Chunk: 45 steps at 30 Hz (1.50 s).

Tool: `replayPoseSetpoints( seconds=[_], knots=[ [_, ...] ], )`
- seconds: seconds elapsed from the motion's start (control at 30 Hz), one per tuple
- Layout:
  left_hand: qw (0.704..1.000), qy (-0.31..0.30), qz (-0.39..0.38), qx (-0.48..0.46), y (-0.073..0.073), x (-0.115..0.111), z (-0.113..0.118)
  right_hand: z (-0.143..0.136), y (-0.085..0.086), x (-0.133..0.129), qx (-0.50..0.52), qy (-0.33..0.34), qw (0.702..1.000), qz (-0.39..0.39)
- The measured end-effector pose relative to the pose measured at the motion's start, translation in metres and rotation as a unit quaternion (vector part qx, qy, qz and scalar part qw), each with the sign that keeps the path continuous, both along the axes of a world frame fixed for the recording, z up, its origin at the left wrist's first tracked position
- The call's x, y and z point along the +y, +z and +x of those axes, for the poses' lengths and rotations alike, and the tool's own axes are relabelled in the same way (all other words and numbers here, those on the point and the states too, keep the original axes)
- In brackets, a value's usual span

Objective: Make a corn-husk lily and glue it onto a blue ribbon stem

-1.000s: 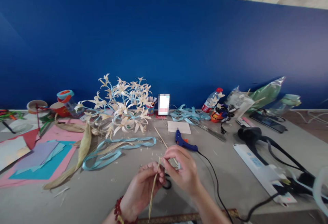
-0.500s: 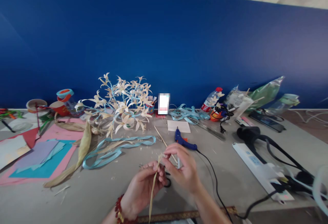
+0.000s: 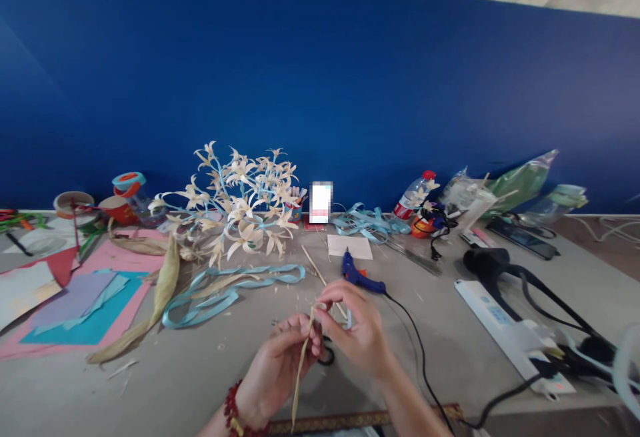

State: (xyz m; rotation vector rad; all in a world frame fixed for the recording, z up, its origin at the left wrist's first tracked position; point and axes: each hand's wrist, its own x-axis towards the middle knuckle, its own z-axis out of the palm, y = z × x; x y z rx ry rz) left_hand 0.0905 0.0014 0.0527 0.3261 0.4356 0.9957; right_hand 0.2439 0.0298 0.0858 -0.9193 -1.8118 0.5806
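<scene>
One narrow strip of dried husk [image 3: 301,370] is held above the table [image 3: 230,383], near its front edge. The left hand [image 3: 280,360] pinches it between thumb and fingers below its top, the long tail dangling free; the right hand [image 3: 357,330] nips the upper end between thumb and forefinger. As far as can be judged, this piece is only part-worked, joined to nothing yet. Beyond the hands lie a wooden stick [image 3: 313,260] and a blue hot-glue gun [image 3: 367,281], neither in use. Leftward, a light-blue ribbon [image 3: 227,301] and a larger dried husk [image 3: 169,280] remain as loose stock. Behind the ribbon, many pale flowers [image 3: 240,209] on blue stems look finished.
</scene>
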Motion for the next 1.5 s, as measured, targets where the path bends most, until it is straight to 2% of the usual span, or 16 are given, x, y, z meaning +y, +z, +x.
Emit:
replayPoseSetpoints(
  seconds=[0.23, 0.33, 0.4, 0.47, 0.53, 0.6, 0.67, 0.73, 0.8, 0.9, 1.13, 1.33, 1.5],
  knots=[
    [1.000, 0.002, 0.010, -0.007, -0.001, 0.001, 0.000, 0.004, -0.002, -0.001, 0.025, 0.004, 1.000, -0.004],
    [0.997, 0.031, 0.055, 0.053, -0.002, 0.000, 0.001, 0.008, -0.006, -0.003, 0.049, 0.000, 0.999, -0.007],
    [0.982, 0.087, 0.108, 0.130, -0.003, -0.001, 0.000, 0.008, -0.011, -0.005, 0.054, -0.007, 0.998, -0.017],
    [0.948, 0.157, 0.173, 0.216, -0.004, -0.001, -0.001, 0.007, -0.017, -0.009, 0.059, -0.009, 0.997, -0.038],
    [0.896, 0.216, 0.247, 0.300, -0.007, -0.001, -0.004, 0.003, -0.023, -0.013, 0.071, -0.007, 0.995, -0.068],
    [0.837, 0.257, 0.315, 0.365, -0.009, -0.001, -0.006, -0.002, -0.028, -0.016, 0.093, 0.000, 0.991, -0.095],
    [0.793, 0.282, 0.361, 0.401, -0.012, -0.001, -0.008, -0.008, -0.030, -0.019, 0.115, 0.011, 0.986, -0.116],
    [0.768, 0.296, 0.384, 0.419, -0.014, 0.000, -0.009, -0.014, -0.030, -0.021, 0.134, 0.027, 0.982, -0.131],
    [0.756, 0.300, 0.394, 0.428, -0.015, 0.001, -0.009, -0.017, -0.028, -0.021, 0.150, 0.037, 0.978, -0.141],
    [0.757, 0.303, 0.389, 0.429, -0.016, 0.002, -0.009, -0.020, -0.027, -0.021, 0.167, 0.039, 0.975, -0.145],
    [0.783, 0.299, 0.354, 0.415, -0.021, 0.002, -0.012, -0.021, -0.029, -0.018, 0.168, 0.037, 0.974, -0.149],
    [0.826, 0.263, 0.282, 0.412, -0.025, 0.003, -0.016, -0.009, -0.037, -0.014, 0.094, 0.006, 0.985, -0.144],
    [0.867, 0.259, 0.204, 0.374, -0.030, 0.003, -0.020, 0.018, -0.044, -0.003, -0.009, -0.026, 0.991, -0.129]
  ],
)
